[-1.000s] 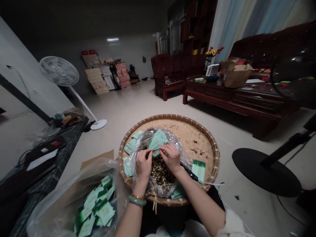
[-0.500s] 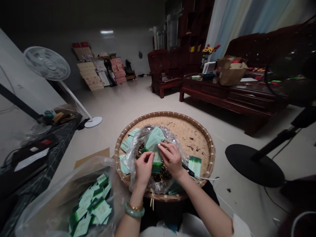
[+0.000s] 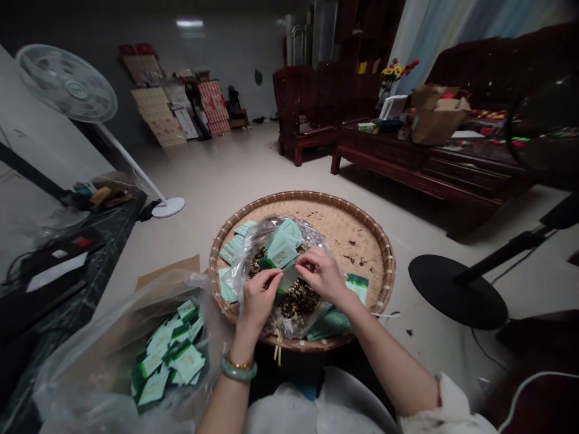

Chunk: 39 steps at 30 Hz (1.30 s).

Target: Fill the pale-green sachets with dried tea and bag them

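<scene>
Left hand (image 3: 257, 299): closed in a pinch on a green sachet (image 3: 288, 279)
Right hand (image 3: 322, 274): curled, fingertips against the same sachet
Sachet: in a clear plastic bag (image 3: 253, 241), held above dried herbs (image 3: 296, 301)
Bag: on a round bamboo tray (image 3: 348, 212), catching loose bits

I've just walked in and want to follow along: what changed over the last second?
The left hand and right hand have drawn closer together above the clear bag. The green packet between them, upright a moment ago, now seems to lean. The whole view shifted slightly too, as the wearer's head moved. The woven tray and the packets in the nearer bag stayed as they were.
</scene>
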{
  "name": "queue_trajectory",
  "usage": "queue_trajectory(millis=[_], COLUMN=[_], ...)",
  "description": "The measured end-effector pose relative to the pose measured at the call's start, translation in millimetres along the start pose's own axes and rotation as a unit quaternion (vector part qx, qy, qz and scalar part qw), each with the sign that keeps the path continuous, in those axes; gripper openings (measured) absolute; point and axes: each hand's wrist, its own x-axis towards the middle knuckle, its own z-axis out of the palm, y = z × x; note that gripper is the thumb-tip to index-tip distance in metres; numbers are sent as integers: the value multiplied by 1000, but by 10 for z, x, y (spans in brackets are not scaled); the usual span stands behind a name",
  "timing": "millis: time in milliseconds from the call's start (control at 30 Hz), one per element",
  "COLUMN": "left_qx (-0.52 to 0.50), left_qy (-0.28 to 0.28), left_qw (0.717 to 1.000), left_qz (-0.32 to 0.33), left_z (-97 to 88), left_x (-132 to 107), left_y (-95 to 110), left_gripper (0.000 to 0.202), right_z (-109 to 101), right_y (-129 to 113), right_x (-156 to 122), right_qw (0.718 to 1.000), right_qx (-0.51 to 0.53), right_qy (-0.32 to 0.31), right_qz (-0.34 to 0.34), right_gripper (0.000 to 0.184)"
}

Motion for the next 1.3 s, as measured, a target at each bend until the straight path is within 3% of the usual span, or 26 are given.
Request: queue_trajectory(millis=[133, 267, 367, 500, 700, 900, 1067, 1167, 1233, 1300], left_qx=[-91, -240, -330, -375, -390, -407, -392, -378, -381, -383], left_qy=[38, 62, 47, 16, 14, -2, -2, -8, -13, -23], left_qw=[986, 941, 905, 885, 877, 868, 874, 880, 879, 878], left_qz=[-133, -232, -266, -276, -280, -285, -287, -288, -287, -286], left_z=[5, 73, 105, 92, 79, 106, 113, 107, 106, 112], left_x=[-21, -61, -74, -72, -70, -81, -81, -78, -75, -73], left_y=[-110, -162, -141, -101, -83, -69, -85, -93, -84, -68], left_gripper=[20, 31, 39, 41, 44, 38, 38, 40, 40, 40], right_z=[11, 76, 85, 60, 102, 156, 130, 60, 19, -2], right_y=[-60, -34, -19, -33, -41, -27, -17, 0, 9, 8], right_x=[-56, -131, -169, -212, -248, -273, -297, -270, -248, -229], right_qw=[997, 985, 992, 996, 991, 988, 981, 980, 972, 952], right_qx=[71, 129, 96, 53, 74, 96, 135, 121, 151, 216], right_qy=[27, 21, 28, 65, 46, 97, 23, 21, 20, -30], right_qz=[32, 109, 80, 37, 106, 67, 136, 155, 181, 216], right_gripper=[8, 6, 7, 11, 12, 14, 17, 15, 14, 18])
